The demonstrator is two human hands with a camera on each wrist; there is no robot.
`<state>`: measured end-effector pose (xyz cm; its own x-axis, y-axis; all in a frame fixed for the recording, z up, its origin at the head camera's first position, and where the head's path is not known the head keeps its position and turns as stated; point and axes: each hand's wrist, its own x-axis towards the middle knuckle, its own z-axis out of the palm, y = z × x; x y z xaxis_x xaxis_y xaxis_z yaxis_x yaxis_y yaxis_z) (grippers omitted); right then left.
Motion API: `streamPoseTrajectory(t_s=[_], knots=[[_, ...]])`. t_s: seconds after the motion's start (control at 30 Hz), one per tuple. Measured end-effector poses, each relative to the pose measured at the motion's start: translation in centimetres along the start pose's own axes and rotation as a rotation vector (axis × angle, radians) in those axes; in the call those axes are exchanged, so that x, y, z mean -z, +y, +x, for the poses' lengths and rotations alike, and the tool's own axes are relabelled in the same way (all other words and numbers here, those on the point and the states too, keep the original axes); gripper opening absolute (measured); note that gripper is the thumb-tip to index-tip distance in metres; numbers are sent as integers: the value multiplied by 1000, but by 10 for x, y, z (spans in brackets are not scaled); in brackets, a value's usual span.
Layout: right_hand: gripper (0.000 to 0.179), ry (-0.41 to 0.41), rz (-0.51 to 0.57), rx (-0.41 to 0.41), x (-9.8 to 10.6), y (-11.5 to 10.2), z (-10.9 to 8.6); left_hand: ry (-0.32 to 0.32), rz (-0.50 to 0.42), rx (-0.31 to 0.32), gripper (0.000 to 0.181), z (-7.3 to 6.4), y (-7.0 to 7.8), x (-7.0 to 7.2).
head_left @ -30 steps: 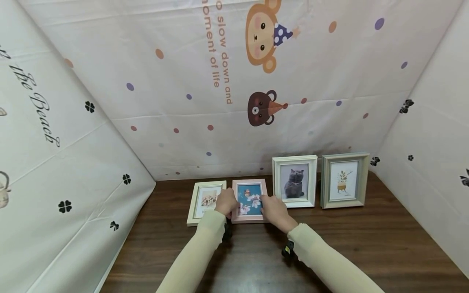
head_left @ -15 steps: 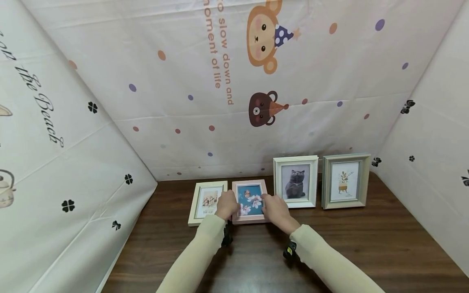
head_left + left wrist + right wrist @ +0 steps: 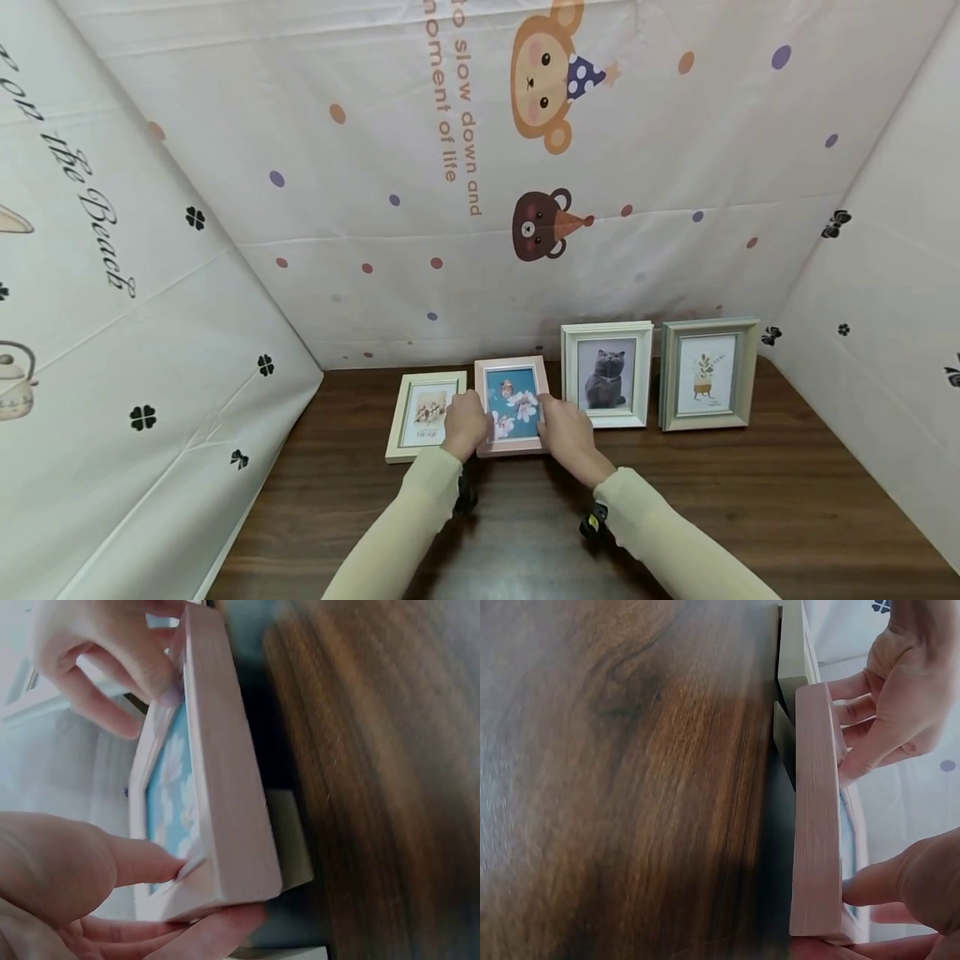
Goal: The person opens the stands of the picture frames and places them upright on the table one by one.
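Both hands hold a pink picture frame (image 3: 512, 379) with a blue blossom picture, one on each side. My left hand (image 3: 465, 425) pinches its left side, thumb on the front and fingers beneath, as the left wrist view shows. On the opposite side my right hand (image 3: 567, 437) grips in the same way. The right wrist view shows the frame's lower side (image 3: 815, 817) with a dark gap between it and the wooden table. A flat stand piece (image 3: 289, 840) sticks out behind the frame.
A cream picture frame (image 3: 405, 417) lies close by on the left. To the right stand a white frame with a cat picture (image 3: 609, 379) and a grey-green frame with a plant picture (image 3: 705, 375). A printed cloth wall (image 3: 420, 283) rises behind the wooden table (image 3: 750, 508).
The pink frame's far edge has risen slightly while both hands kept their grip on its sides. The head view has shifted a little; the other frames stay in place.
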<state>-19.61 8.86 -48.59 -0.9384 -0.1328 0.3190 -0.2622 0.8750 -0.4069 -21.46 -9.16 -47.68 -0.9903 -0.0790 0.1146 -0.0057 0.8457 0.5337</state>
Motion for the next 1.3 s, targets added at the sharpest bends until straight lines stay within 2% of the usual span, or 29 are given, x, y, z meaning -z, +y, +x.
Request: streamPoseTrajectory(t_s=[0.17,0.37,0.5,0.67,0.87,1.03,1.13,1.3], knots=[[39,89,15,5,-1,-2,-4,86,-23,-16,34,-7,3,2],[44,162,43,-11,-5,-3,-5,189,-13,-45,20,-12,1,-1],[57,188,81,-43,-3,-4,-3,217,-22,-38,26,-13,1,0],[70,183,125,-107,-1,-7,-1,248,-63,-37,31,-17,1,5],[65,217,170,-139,5,-11,4,379,-119,-95,26,-21,0,11],[57,249,208,-134,13,-14,9,451,-191,-139,26,-20,1,16],[55,263,220,-139,17,-15,12,448,-233,-154,33,-18,2,18],[53,272,237,-142,20,-15,15,356,-316,-103,39,-15,0,23]])
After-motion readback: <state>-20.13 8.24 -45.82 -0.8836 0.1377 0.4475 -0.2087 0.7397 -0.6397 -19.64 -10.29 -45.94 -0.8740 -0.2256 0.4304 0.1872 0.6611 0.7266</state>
